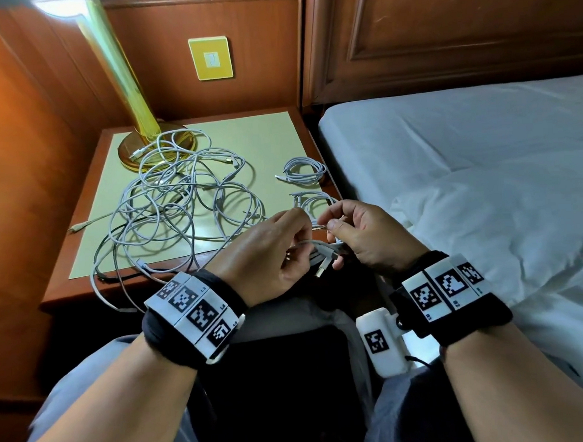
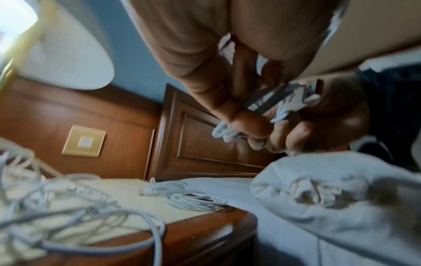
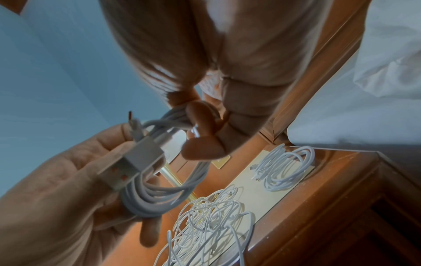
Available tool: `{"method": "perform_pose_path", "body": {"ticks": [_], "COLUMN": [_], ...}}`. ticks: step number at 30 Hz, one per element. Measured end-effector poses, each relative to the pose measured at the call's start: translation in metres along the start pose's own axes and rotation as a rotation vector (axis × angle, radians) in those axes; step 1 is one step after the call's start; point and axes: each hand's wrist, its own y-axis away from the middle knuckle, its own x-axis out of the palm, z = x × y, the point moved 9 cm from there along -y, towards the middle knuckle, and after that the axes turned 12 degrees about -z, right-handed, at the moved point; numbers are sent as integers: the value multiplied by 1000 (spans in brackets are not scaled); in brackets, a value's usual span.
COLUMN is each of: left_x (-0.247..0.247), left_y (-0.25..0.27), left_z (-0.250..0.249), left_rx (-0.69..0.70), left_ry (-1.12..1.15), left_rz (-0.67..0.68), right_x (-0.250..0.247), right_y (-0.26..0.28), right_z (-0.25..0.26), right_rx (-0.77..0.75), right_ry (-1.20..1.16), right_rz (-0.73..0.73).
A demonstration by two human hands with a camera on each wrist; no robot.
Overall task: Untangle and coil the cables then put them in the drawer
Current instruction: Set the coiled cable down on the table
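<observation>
We hold a coiled cable [image 3: 157, 196] between both hands, in front of the tabletop [image 1: 267, 145] edge: our left hand [image 1: 268, 251] curls its fingers round the bundle, and our right hand [image 1: 360, 235] pinches a cable end between thumb and fingertips just above it, the two hands nearly touching. A white plug [image 3: 134, 162] of this bundle lies against the left palm. On the tabletop a loose tangle of white cables [image 1: 180, 205] spreads across the middle and drapes over the front edge, and two finished coils [image 1: 305, 170] lie near the right edge. A yellow lamp [image 1: 141, 120] stands at the back corner, cables looped over its base. A bed [image 1: 480, 168] with white sheets lies to the right, and wooden panelling with a yellow wall switch [image 1: 210, 58] behind. We see no drawer.
</observation>
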Motion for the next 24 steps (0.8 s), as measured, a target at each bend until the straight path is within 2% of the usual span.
{"method": "perform_pose_path", "body": {"ticks": [4,9,12,16,19,24], "left_x": [-3,1,4,0,3,8], "left_y": [1,6,5,3,5,13], "left_z": [18,21,22,16,11,19], "left_rx": [-175,-250,-251,-121,-129,-257], "left_ry": [130,286,245,28,145,302], "left_rz": [-28,38,83,99,113,91], "right_x": [0,6,5,12,15,18], "right_y": [2,3,3,4,4,8], "right_z": [3,-2,-8,-16,-18,-12], "right_rx": [-20,-2,26,78,101,121], "right_ry": [-26,4,49,91,82,-14], "right_rz": [-5,24,30,92,104,117]}}
